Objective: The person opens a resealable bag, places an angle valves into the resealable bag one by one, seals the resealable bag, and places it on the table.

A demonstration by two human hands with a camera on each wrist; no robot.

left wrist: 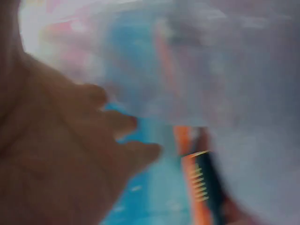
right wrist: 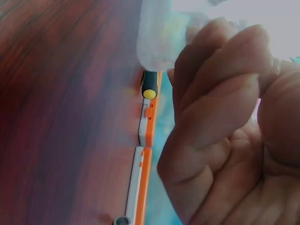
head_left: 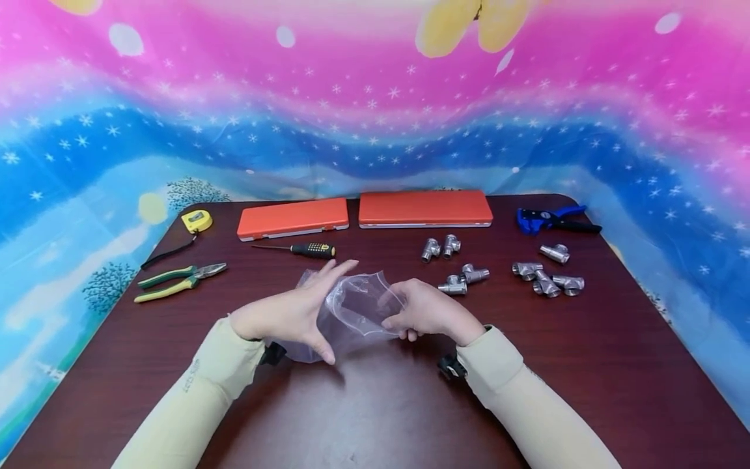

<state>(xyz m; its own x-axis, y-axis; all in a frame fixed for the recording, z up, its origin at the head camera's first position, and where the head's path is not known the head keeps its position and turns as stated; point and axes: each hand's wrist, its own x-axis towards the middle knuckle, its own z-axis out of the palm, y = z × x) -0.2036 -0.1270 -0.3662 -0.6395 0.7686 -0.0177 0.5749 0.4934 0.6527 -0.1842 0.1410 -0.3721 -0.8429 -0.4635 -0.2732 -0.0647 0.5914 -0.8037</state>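
Both my hands are on a clear plastic bag over the dark table: left hand flat against it with fingers straight, right hand pinching its edge with curled fingers. Just past it sit metal pipe fittings and a screwdriver, then two orange cases further back.

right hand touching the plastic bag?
Touching. Head view: the right hand pinches the bag's edge with curled fingers; the right wrist view agrees.
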